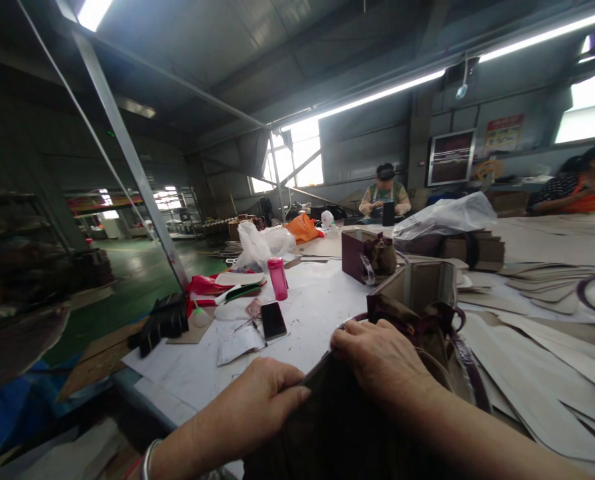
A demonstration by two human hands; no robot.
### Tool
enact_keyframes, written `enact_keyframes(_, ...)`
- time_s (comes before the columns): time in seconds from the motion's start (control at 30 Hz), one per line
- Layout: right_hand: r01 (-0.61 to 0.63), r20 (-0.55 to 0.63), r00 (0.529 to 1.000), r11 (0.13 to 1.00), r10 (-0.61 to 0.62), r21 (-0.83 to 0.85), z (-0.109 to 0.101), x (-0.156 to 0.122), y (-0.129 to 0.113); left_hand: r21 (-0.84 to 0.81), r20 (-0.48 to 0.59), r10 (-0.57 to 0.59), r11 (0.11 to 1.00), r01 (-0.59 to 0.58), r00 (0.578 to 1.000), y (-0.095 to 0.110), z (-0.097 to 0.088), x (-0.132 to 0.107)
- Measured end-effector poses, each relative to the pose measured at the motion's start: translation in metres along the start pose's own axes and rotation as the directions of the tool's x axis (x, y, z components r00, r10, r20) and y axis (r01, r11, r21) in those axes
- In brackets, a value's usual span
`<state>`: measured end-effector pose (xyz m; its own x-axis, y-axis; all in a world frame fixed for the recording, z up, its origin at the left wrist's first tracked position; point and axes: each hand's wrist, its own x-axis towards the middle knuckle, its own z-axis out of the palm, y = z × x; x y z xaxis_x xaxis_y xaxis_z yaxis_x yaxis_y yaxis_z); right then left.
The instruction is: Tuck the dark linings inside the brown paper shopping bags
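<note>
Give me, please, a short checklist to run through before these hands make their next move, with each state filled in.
1. Left hand gripping the dark piece: ok, thumb and fingers pinch its edge.
2. Right hand gripping the same piece: ok, its fingers bend over the upper edge.
3. Dark piece clear of the open handbag behind the right hand: cannot tell, the hand and arm hide it.
4. Phone clear of both hands: ok, it lies apart on the white tabletop.
5. Right side free of loose pieces: not ok, beige panels overlap there.
</note>
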<state>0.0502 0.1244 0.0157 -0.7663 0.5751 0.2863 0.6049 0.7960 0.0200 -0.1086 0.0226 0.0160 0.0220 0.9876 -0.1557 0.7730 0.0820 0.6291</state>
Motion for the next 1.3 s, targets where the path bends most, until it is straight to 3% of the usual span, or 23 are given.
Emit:
enact_keyframes(0.13, 0.048, -0.007, 0.999, 0.998, -0.048, 0.029, -0.001, -0.002, 0.0, 0.131, -0.017, 0.027, 0.991, -0.025, 0.999, 0.009, -0.005, 0.014)
enact_keyframes(0.3, 0.055, -0.083, 0.995, 0.993, -0.046, 0.105, 0.006, -0.012, 0.007, -0.001, 0.012, 0.293, 0.956, -0.293, 0.956, 0.013, 0.0, 0.042)
enact_keyframes(0.47, 0.087, -0.283, 0.958, 0.991, -0.055, 0.1, 0.015, -0.026, 0.026, -0.12, 0.02, 0.227, 0.967, -0.223, 0.974, 0.014, 0.005, 0.045)
enact_keyframes(0.57, 0.088, -0.335, 0.94, 0.995, -0.065, 0.054, 0.016, -0.029, 0.031, -0.134, 0.016, 0.209, 0.97, -0.205, 0.978, 0.017, 0.005, 0.043)
enact_keyframes(0.87, 0.048, -0.349, 0.937, 0.995, -0.016, 0.085, 0.012, -0.024, 0.027, -0.14, 0.028, 0.18, 0.975, -0.174, 0.983, 0.019, 0.005, 0.041)
enact_keyframes(1.17, -0.027, -0.256, 0.965, 0.995, 0.052, 0.1, 0.01, -0.024, 0.024, -0.179, 0.038, 0.199, 0.965, -0.19, 0.979, 0.017, 0.009, 0.038)
enact_keyframes(1.3, -0.018, -0.287, 0.957, 0.997, 0.04, 0.077, 0.013, -0.024, 0.024, -0.183, 0.039, 0.199, 0.965, -0.189, 0.979, 0.019, 0.008, 0.036)
